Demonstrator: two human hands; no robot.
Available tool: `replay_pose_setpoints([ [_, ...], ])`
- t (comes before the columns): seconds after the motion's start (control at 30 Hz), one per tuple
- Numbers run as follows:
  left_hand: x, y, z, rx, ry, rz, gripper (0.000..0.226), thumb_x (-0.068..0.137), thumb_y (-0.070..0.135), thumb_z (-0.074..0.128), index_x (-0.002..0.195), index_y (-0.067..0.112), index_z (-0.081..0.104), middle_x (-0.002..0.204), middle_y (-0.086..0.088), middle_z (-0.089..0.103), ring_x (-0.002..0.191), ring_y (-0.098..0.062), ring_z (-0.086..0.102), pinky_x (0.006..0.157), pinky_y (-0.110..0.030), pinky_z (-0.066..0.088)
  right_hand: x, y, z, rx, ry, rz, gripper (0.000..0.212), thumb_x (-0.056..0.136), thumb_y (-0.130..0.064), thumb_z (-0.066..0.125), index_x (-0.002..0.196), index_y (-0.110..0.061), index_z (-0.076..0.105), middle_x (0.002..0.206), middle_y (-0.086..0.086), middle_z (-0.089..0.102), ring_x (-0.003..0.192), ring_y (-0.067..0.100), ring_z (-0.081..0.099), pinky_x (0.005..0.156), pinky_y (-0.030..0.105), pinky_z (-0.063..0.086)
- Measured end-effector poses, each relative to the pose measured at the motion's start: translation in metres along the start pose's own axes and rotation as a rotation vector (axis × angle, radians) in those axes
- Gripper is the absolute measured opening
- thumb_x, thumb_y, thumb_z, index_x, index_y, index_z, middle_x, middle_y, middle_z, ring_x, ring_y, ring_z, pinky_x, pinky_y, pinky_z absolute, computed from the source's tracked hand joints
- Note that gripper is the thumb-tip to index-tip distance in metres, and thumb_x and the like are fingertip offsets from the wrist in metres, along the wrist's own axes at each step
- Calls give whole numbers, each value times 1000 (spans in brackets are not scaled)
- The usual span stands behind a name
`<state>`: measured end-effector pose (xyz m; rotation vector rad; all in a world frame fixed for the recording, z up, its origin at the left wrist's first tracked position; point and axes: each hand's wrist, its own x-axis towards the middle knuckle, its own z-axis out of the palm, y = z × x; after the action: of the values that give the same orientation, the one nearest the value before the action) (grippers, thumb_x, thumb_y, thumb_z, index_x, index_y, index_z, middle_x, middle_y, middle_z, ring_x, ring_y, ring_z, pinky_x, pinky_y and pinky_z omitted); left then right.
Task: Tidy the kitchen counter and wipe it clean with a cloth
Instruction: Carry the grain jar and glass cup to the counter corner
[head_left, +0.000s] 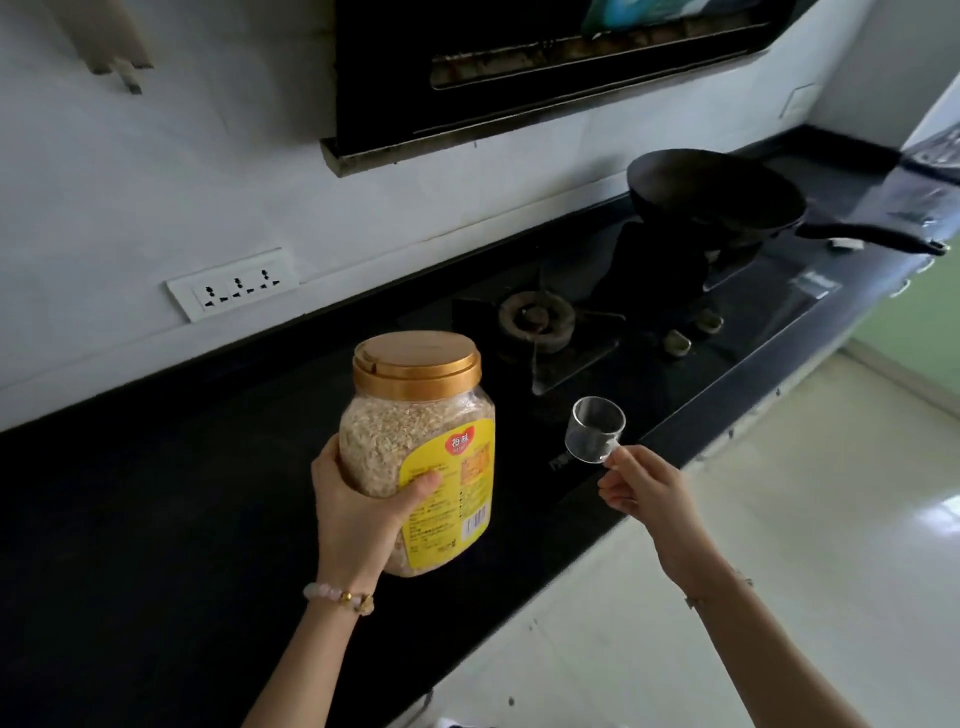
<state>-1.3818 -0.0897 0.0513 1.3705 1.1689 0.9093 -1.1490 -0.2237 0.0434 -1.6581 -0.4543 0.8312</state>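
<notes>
My left hand grips a clear plastic jar of grain with a gold lid and a yellow label, held upright above the black counter. My right hand pinches the handle of a small clear glass cup, held just above the counter's front part, to the right of the jar. The cup looks empty. No cloth is in view.
A gas hob is set into the counter behind the cup. A black wok with a long handle sits on the far burner. A range hood hangs above. A wall socket strip is at the left. The counter's front edge runs diagonally to the right.
</notes>
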Motion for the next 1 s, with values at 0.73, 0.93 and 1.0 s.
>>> replay_pose_setpoints([
  [0.73,-152,27,352,-56,-539,-81,97,25,54,84,113,32,50,113,-2,63,100,-24,63,77,-41,55,-92,74,-374,203,558,124,22,93,-17,49,77,-8,60,64,7,58,59,13,58,70,29,50],
  [0.93,-137,40,456,-37,-682,-74,107,23,57,86,118,27,48,114,-2,65,102,-25,64,84,-52,53,-61,75,-448,251,692,117,23,94,-18,49,76,-9,61,66,8,59,64,18,59,70,29,51],
  [1.0,-126,44,498,-36,-722,-70,105,24,56,87,117,25,48,113,-4,65,102,-26,64,84,-53,53,-39,76,-471,263,722,122,24,94,-18,49,76,-7,61,66,9,59,64,18,59,70,29,51],
])
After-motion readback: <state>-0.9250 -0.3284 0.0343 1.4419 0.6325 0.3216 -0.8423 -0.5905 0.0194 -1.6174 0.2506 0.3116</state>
